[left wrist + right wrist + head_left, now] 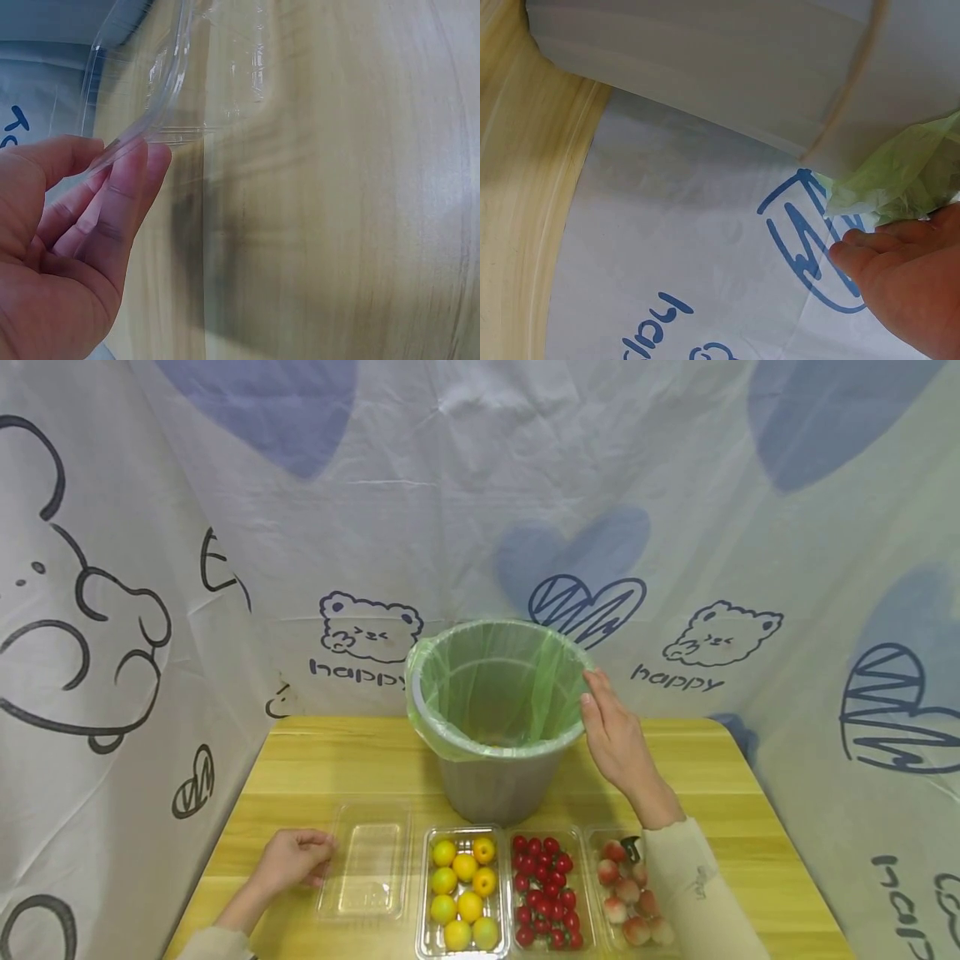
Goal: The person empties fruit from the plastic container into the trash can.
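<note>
My left hand (296, 858) pinches the edge of a clear plastic container (371, 868) at the table's left. In the left wrist view, thumb and fingertips meet on the container's rim (161, 105). A grey trash bin (498, 785) stands at the middle of the table, lined with a green bag (555, 685) folded over its rim. My right hand (615, 735) touches the right side of that rim, fingers fairly straight. In the right wrist view the fingers (855, 255) lie against the overhanging green bag (900, 172). Only a small part of the bin's bottom shows.
Along the front stand clear trays: yellow fruits (465, 868), small red fruits (543, 893), and peach-like fruits (630, 893) with a small black object (632, 848). My right sleeve partly covers the last tray. Printed cloth (465, 543) surrounds the wooden table (322, 768).
</note>
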Demonstrator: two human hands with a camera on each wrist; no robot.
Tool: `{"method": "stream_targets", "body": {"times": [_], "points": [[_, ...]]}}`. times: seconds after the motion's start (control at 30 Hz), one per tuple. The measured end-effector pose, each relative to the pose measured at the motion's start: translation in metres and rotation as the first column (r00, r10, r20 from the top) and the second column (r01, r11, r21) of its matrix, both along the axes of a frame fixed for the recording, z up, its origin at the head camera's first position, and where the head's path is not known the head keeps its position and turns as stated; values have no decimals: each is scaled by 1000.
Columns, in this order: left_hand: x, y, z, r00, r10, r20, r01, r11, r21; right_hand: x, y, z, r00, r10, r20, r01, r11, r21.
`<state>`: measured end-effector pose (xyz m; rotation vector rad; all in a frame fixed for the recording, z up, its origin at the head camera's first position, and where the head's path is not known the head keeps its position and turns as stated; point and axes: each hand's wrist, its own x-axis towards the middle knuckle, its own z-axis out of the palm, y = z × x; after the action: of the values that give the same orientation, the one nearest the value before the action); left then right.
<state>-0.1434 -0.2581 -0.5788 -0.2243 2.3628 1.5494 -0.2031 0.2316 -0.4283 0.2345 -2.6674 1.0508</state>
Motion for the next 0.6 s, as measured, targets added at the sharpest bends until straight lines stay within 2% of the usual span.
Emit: {"method": "stream_targets", "body": {"times": [0.27,0.47,0.6], "points": [[3,-3,1,1000,-4,6,4,1000,23,-1,0,-1,1000,2,-1,-2,1000,-3],[4,-4,2,999,16,28,-16,1000,4,-1,0,-1,1000,-3,3,3,1000,-5],[4,-4,6,999,35,39,-34,999,-30,0,0,-1,1000,-3,-9,3,1000,-4]]}}
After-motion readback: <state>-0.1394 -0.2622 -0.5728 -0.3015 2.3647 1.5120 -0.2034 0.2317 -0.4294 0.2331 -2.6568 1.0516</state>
